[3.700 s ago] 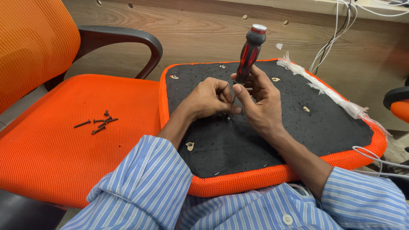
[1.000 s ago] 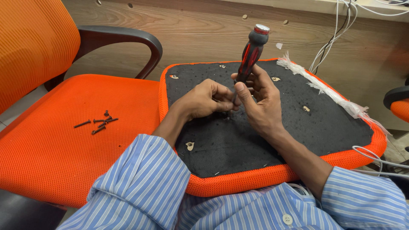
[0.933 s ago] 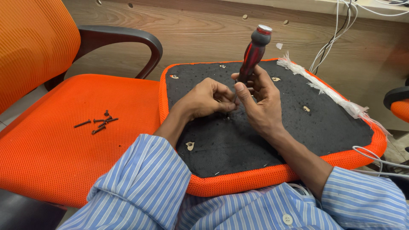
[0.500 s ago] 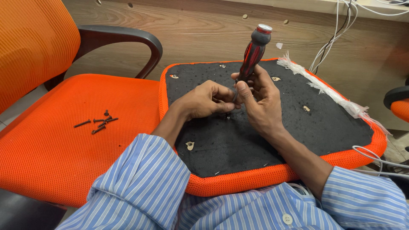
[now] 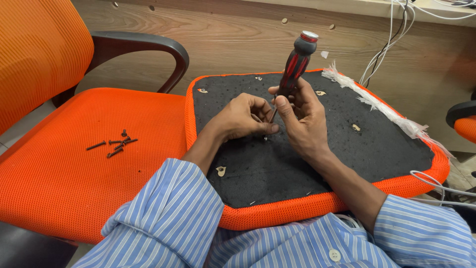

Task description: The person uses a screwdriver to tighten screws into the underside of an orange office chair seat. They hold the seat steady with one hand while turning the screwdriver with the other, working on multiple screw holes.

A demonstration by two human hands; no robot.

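- Centre of frame, just above middle: screwdriver (image 5: pixel 293 69) w/ black-and-red handle stands nearly upright, long axis running from cap at top, leaning a bit to the upper right, down to tip at lower left. Tip meets the black underside of the seat pad (image 5: pixel 317 164) approx. where both hands come together.
- Right hand (image 5: pixel 303 121): closed round the lower handle & top of the shaft, thumb up along the near side, fingers wrapped behind. Tight hold, no gap showing.
- Left hand (image 5: pixel 241 118): fingers curled in, fingertips pinched narrow right at the shaft's bottom end, touching the pad. Whatever sits between the fingertips is too small to tell; can't say if it holds a screw.
- Seat pad lies upside down across the person's lap, orange mesh edge all round, white frayed fabric strip (image 5: pixel 377 101) along its upper-right edge.
- Left of frame: orange mesh chair (image 5: pixel 69 164) w/ black armrest (image 5: pixel 144 47); small pile of dark screws (image 5: pixel 115 145) loose on its seat, well apart from hands.
- Bottom: blue-striped shirt sleeves (image 5: pixel 168 218).
- Upper right: white cables (image 5: pixel 391 34) hang against the wooden panel (image 5: pixel 223 34).
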